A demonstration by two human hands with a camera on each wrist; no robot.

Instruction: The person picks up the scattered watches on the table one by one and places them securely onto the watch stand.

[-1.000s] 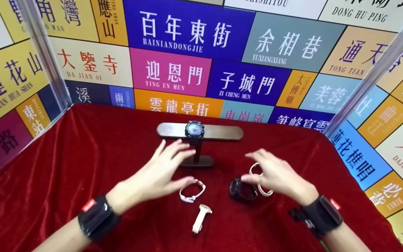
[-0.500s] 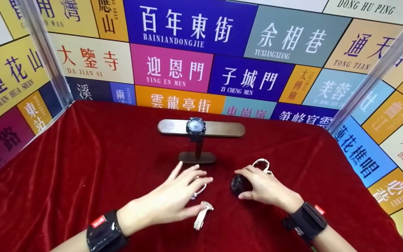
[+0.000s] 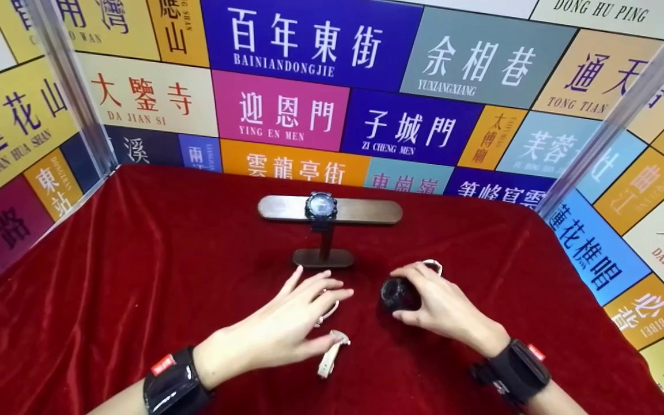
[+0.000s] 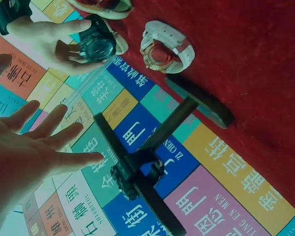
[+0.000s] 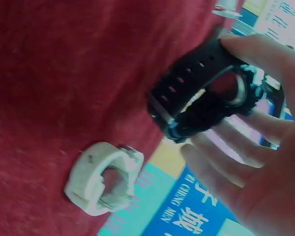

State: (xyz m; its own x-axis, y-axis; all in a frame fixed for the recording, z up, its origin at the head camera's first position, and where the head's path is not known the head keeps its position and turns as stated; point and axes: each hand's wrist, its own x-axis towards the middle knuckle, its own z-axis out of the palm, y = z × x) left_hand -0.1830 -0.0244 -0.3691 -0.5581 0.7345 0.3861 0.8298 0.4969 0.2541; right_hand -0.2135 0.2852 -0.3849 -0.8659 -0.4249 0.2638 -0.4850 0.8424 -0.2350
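My right hand (image 3: 450, 308) grips a black wristwatch (image 3: 394, 295). In the right wrist view the thumb presses its holed strap (image 5: 187, 81), with the other fingers on the far side. My left hand (image 3: 277, 331) is held with fingers spread and nothing in it, above two pale watches. One white watch (image 4: 169, 46) is partly covered by those fingers in the head view; a slim cream watch (image 3: 332, 358) lies nearer, by the thumb. Behind the right hand shows part of another light-coloured watch (image 3: 434, 266).
A T-shaped watch stand (image 3: 361, 212) rises at the back of the red cloth (image 3: 165, 276), with a dark watch (image 3: 321, 206) strapped around its bar. Panels of coloured signs (image 3: 286, 109) and clear corner posts (image 3: 81, 98) enclose the back and sides.
My right hand has come down onto the black watch, gripped it and shifted it slightly back. My left hand has moved nearer and to the right, over the pale watches.
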